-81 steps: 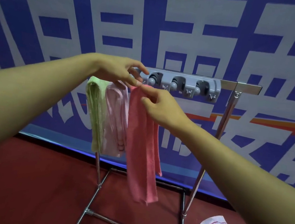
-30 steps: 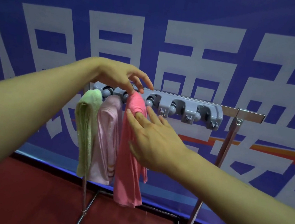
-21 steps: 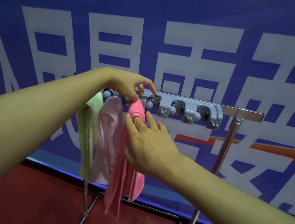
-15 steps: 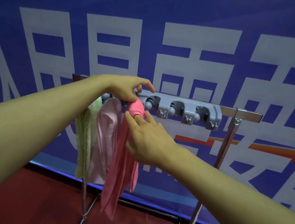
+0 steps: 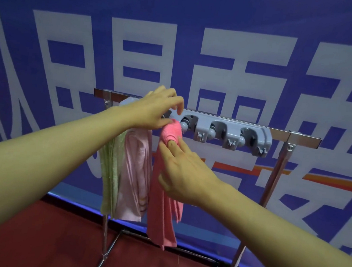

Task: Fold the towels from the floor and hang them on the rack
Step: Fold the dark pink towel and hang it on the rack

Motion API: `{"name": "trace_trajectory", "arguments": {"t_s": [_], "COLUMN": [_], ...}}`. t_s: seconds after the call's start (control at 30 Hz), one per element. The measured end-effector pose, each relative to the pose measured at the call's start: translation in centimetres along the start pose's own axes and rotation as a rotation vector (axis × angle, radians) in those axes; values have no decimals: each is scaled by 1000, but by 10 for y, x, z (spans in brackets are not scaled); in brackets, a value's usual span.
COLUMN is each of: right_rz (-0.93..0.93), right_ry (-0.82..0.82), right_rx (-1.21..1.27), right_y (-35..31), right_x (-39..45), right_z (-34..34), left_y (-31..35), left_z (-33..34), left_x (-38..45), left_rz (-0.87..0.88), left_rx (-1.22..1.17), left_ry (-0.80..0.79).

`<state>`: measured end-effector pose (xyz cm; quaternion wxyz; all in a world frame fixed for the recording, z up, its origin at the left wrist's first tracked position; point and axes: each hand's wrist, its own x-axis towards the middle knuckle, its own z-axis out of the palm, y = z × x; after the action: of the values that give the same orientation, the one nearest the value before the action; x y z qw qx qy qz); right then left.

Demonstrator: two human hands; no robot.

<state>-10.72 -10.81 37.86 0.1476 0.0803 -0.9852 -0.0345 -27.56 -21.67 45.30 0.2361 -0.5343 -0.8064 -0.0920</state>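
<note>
A: Two bare forearms reach in. What does each hand grasp?

B: The right hand [image 5: 184,174] pushes a finger into the folded coral-pink terry towel [image 5: 164,189]; the left hand [image 5: 155,112] pinches its top at the grey plastic clip rail [image 5: 226,133] on the chrome rack [image 5: 276,176].

A: Beside it?

B: A pale pink towel [image 5: 136,172] and a light green towel [image 5: 110,174], hanging left.

Large white characters on the banner [image 5: 229,18], illegible

The left hand [image 5: 151,110] covers the grey holder's [image 5: 226,133] left end and the tops of the green towel [image 5: 110,169] and pale pink towel [image 5: 134,172]. The rack's [image 5: 303,139] feet run off the bottom edge.
</note>
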Motion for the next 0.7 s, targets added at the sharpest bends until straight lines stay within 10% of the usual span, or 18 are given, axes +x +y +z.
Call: {"name": "trace_trajectory", "arguments": {"t_s": [0.3, 0.7], "right_rz": [-1, 315], "right_ry": [-70, -148], "right_rx": [2, 47], "right_y": [-5, 82], "right_x": [-27, -253], "right_z": [-7, 46], "left_y": [27, 214], "left_z": [-29, 47], "left_x": [-14, -45], "left_rz": [-52, 249], "left_rx": [64, -112], "left_ry": [-306, -156]}}
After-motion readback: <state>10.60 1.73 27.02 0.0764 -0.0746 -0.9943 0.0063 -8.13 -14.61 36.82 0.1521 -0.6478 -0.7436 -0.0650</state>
